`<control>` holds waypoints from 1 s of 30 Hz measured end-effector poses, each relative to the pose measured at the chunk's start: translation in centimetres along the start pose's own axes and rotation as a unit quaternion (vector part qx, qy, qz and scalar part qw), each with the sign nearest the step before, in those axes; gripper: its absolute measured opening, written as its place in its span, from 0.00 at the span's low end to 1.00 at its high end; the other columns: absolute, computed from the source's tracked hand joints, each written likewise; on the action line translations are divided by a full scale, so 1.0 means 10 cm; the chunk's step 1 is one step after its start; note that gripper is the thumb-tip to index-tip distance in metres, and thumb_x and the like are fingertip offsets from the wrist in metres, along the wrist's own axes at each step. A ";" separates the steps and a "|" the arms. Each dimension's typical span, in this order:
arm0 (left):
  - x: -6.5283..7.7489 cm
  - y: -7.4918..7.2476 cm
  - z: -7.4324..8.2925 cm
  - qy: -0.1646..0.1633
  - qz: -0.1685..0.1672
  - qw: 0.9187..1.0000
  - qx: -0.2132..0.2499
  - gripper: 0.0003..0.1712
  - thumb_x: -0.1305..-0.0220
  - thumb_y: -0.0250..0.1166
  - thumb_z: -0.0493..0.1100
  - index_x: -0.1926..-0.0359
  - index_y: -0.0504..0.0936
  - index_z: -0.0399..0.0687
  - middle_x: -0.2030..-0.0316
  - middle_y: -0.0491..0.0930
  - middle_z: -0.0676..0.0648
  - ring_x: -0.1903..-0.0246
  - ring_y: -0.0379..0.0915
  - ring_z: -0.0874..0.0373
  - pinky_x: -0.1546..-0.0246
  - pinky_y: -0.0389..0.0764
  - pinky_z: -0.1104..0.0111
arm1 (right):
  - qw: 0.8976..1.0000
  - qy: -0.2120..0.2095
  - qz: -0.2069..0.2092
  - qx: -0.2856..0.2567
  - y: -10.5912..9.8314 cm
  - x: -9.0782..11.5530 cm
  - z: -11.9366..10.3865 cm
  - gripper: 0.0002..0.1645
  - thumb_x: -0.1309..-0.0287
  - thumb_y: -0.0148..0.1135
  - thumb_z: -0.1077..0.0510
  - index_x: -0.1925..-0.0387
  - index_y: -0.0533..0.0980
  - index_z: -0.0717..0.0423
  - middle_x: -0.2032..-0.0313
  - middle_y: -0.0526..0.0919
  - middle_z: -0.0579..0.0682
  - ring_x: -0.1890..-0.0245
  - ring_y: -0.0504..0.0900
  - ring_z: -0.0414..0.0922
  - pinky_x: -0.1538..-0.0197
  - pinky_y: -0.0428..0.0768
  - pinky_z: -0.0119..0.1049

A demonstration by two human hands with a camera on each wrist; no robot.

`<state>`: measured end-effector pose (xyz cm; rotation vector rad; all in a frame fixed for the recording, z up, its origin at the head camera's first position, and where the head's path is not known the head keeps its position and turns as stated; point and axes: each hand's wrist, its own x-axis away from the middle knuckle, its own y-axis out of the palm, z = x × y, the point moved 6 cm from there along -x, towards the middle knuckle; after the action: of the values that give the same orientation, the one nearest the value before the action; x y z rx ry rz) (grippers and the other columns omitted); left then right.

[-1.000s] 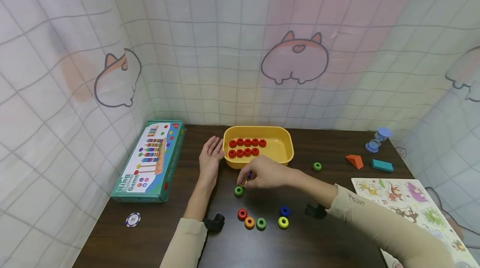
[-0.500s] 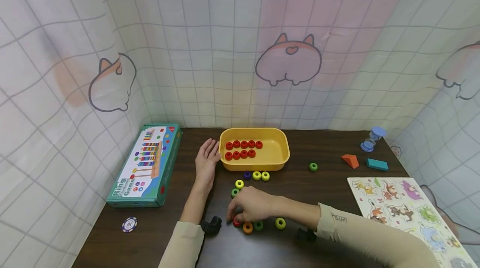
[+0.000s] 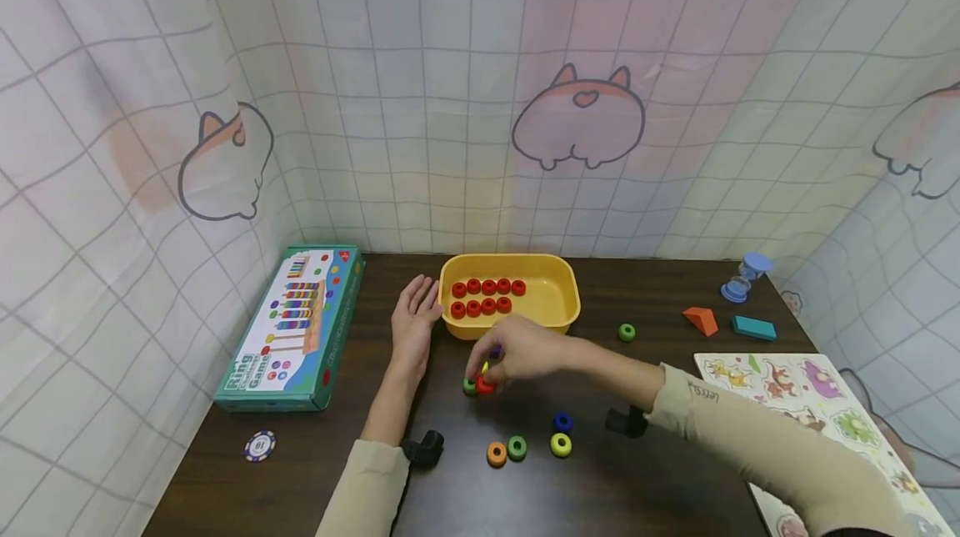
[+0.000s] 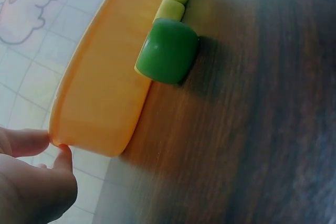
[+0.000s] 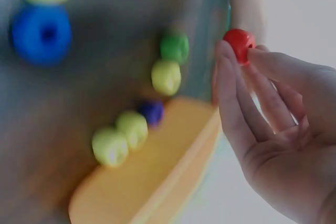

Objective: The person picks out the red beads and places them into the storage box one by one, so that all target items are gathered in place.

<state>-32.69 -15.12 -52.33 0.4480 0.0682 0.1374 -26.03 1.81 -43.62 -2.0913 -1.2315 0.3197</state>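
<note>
My right hand [image 3: 521,349] pinches a red bead [image 5: 239,45] between thumb and fingertips, a little above the table. In the head view it is beside a green bead [image 3: 469,387]. The right wrist view shows a row of green, yellow [image 5: 166,77] and purple [image 5: 152,112] beads along the tray's near side. My left hand [image 3: 414,324] lies at the left end of the yellow tray [image 3: 551,295], its fingers fairly straight. In the left wrist view its fingertips touch the tray's corner. Several red beads [image 3: 488,288] stand in two rows inside the tray.
Nearer me lie orange [image 3: 497,454], green [image 3: 517,448], blue [image 3: 562,423] and yellow [image 3: 561,444] beads. A game box [image 3: 296,328] and a poker chip [image 3: 259,446] are at left. At right are a sandglass [image 3: 746,277], blocks [image 3: 701,320] and an animal puzzle board [image 3: 817,391].
My right hand came down from the row to the loose beads, took the red one and lifted it back toward the row. The left hand stays at the tray.
</note>
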 end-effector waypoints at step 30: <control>-0.01 0.00 0.01 -0.002 0.003 1.000 0.005 0.34 0.33 0.54 0.24 0.29 0.60 0.46 0.29 0.59 0.39 0.32 0.62 0.53 0.35 0.69 0.62 | 0.972 0.193 0.127 -0.043 -0.90 -0.25 1.45 0.15 0.43 0.60 0.72 0.55 0.83 0.62 0.55 0.86 0.58 0.66 0.88 0.56 0.60 0.86 0.49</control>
<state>-32.74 -15.15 -52.26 0.4580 0.0640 0.1427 -40.95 8.88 -48.70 -2.2544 -0.7630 -0.0340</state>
